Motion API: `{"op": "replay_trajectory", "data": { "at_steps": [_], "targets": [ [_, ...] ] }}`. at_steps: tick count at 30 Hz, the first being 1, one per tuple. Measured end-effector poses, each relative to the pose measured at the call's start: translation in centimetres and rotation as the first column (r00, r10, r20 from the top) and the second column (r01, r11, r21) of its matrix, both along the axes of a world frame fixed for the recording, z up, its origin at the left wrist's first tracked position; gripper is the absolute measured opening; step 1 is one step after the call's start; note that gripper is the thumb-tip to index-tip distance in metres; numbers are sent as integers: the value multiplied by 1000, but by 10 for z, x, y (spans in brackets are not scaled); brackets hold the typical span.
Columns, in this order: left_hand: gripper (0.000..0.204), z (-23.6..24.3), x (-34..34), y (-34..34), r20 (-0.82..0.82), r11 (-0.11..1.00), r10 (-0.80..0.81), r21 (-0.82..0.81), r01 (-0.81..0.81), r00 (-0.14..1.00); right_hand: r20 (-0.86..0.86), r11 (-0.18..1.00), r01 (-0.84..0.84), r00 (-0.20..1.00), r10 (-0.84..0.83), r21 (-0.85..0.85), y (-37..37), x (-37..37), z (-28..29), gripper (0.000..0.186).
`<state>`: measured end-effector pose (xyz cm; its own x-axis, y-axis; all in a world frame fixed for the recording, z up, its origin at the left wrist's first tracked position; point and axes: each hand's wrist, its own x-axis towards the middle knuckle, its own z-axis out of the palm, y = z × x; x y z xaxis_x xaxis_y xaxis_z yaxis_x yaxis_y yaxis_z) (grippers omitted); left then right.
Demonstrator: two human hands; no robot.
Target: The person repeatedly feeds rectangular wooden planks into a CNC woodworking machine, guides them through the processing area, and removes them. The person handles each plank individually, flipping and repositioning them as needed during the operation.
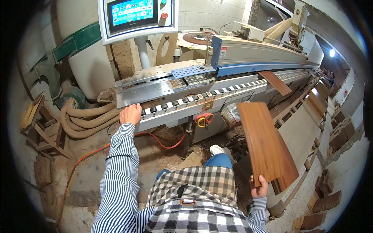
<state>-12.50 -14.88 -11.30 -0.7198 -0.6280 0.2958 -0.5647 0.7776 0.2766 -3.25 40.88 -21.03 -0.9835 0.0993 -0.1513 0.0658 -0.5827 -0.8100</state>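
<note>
Tiled wall [198, 12] backed the workshop around us, rising toward twelve o'clock. At nine o'clock we had a wooden stool [33, 112], and closer in from it some thick tan hoses [83, 134] looped above the floor. Nearer the middle, also at nine, our left hand [130, 113] rested at the near end of a roller track [229, 88], its fingers bent over the metal edge; we could not tell whether it gripped or merely leaned there. At eleven o'clock a lit screen [133, 13] sat in a pale panel, and at twelve, behind the track, lay a round disc [194, 38]. Our checked apron [190, 211] filled six o'clock. Just below the centre hung a tool with red and yellow loops [202, 120]. Between three and four o'clock we held a brown board [266, 141] tilted up, clear of the track, our right hand [259, 187] closed around its lower edge. At two o'clock a narrower brown panel [275, 82] lay across the track, jutting toward us. Farthest right, at three, stacked boards [341, 132] stood beside a wall.
</note>
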Motion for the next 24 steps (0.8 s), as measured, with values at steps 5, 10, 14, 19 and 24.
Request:
{"op": "replay_trajectory", "data": {
  "at_steps": [5, 10, 14, 19, 24],
  "targets": [
    [44, -2, -5, 3, -23, 1000, -22, -7, 22, 1000, 12, 963, -270, 963, 270, -19, -71, -41, 29, 34],
    [43, -1, -4, 2, -7, 1000, -4, -5, 4, 1000, -49, 848, -530, 848, 528, -24, -162, -81, 39, 36],
    [42, -2, -2, 1, -14, 1000, 5, -17, -6, 1000, -73, 696, -718, 693, 717, 13, -227, -88, 61, 38],
    [43, -2, -4, 0, -11, 1000, -8, -10, 8, 1000, -47, 384, -923, 382, 923, 20, -269, -99, 68, 34],
    [43, -2, -4, 2, -18, 1000, -15, -16, 15, 1000, -87, 363, -907, 352, 932, 216, -291, -99, 55, 26]
  ]
}}
